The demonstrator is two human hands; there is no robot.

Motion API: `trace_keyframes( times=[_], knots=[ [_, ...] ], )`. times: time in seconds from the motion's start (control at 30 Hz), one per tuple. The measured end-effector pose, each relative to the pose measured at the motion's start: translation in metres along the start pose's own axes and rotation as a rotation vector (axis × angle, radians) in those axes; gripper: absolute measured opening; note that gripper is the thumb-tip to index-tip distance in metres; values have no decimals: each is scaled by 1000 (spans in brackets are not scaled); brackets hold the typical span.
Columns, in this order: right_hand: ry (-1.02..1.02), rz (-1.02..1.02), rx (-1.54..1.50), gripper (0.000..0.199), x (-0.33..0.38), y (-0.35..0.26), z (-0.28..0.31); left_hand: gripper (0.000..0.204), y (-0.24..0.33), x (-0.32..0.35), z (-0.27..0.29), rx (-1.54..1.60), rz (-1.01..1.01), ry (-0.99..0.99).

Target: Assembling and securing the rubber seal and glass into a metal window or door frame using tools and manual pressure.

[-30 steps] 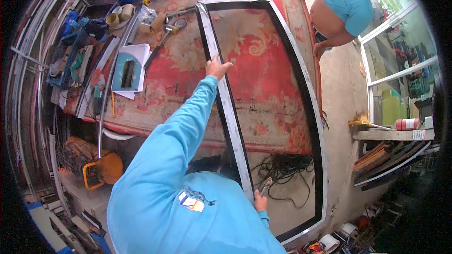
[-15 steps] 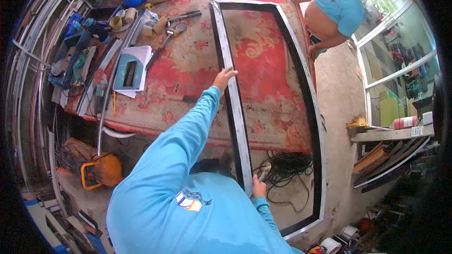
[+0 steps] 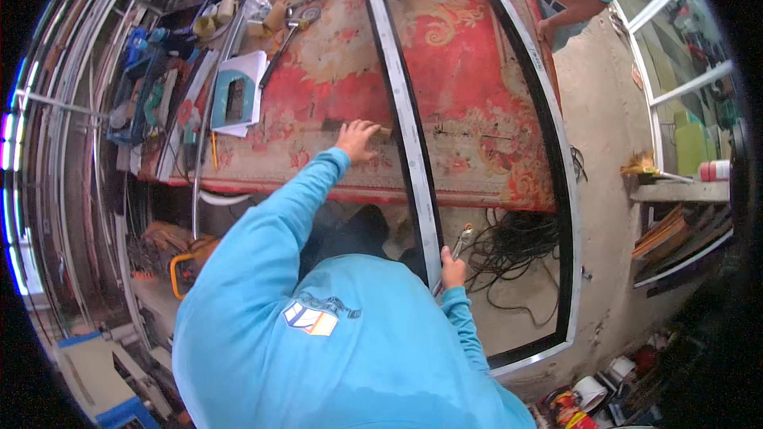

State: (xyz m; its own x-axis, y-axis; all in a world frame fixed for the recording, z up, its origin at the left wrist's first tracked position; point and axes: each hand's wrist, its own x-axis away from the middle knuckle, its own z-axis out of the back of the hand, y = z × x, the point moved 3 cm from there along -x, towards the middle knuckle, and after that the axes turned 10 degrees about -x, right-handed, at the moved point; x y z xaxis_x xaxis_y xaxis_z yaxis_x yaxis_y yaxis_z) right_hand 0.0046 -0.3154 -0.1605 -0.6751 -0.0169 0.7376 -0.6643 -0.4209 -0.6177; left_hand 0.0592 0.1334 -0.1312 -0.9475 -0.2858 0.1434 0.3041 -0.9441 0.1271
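Note:
A long rectangular frame (image 3: 415,151), black with silver-white strips, lies across the table and juts past its near edge toward me. My left hand (image 3: 358,141) is off the frame, to the left of its near long rail. Its fingers are stretched over the tabletop, close to a small brownish block (image 3: 383,133) beside the rail. Beside the lower part of the same rail, my right hand (image 3: 454,270) is closed around a metal hand tool (image 3: 462,240) that looks like pliers. Its jaws point up and away from me; the fingers partly hide its handles.
A red floral cloth (image 3: 318,83) covers the table. Papers (image 3: 253,87), a hammer (image 3: 278,56), a tape roll (image 3: 226,9) and a blue crate (image 3: 135,99) lie at left. A co-worker (image 3: 568,0) stands at the far right. Black cable (image 3: 513,250) is coiled under the frame.
My left hand has let go of the frame rail and moved left and nearer, over the table. My right hand still has the tool. The view has shifted; the co-worker leans differently.

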Motion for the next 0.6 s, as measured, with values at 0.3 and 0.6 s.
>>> trace_keyframes(
  times=[0.3, 0.6],
  knots=[
    [128, 29, 21, 75, 11, -5, -45, 38, -21, -16, -3, -181, -158, 48],
    [106, -48, -74, 74, 24, -32, -121, 45, -52, -8, 30, 41, -369, 122]
  ],
)
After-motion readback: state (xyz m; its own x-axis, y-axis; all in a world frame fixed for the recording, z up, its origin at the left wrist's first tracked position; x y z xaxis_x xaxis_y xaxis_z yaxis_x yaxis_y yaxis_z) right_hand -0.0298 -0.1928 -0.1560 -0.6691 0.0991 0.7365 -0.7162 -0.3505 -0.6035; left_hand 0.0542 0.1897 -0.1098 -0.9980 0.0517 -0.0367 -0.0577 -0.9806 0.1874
